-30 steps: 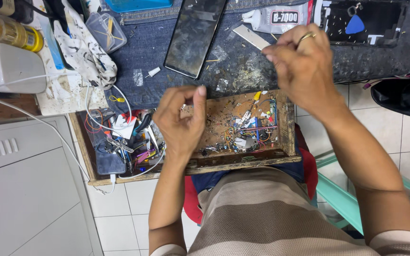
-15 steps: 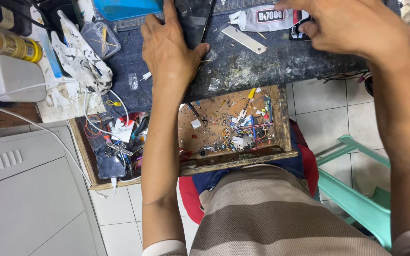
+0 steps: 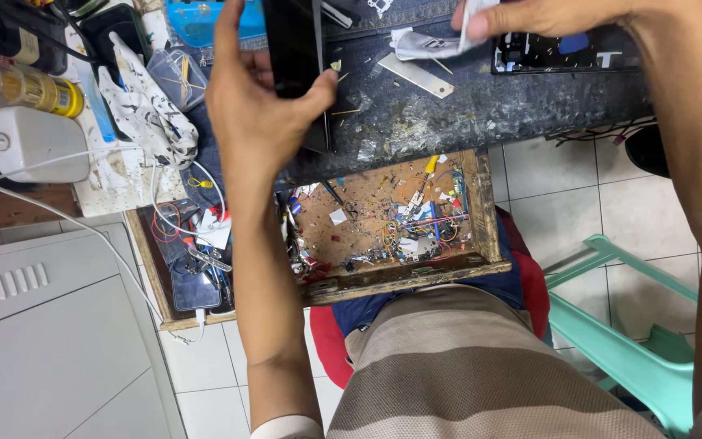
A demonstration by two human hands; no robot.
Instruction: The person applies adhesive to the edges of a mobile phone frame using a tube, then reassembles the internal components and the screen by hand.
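Two hands of mine are up over the dark, scratched workbench top [image 3: 481, 114]. My left hand [image 3: 266, 114] grips a black phone panel [image 3: 294, 49], thumb pressed on its near edge and fingers wrapped round its far side, so the panel stands tilted on the bench top's left part. My right hand [image 3: 546, 16] pinches a crumpled white wipe [image 3: 469, 28] between closed fingertips, at the far edge of the bench top; I cannot tell whether the wipe touches anything beneath it. Just beside that wipe, on the bench top, lies a squeezed white glue tube [image 3: 424, 45], and nearer me from it a flat metal blade [image 3: 416, 75]. Under my right wrist, also on the bench top, lies a black phone frame [image 3: 562, 50]. Below the bench top's near edge an open wooden drawer [image 3: 400, 276] holds loose wires and small parts. Left of the bench top sit a stained white rag [image 3: 144, 102], a white charger [image 3: 38, 146] with its cable, and a yellow can [image 3: 38, 91]. Right of the drawer stands a green plastic stool [image 3: 627, 341].
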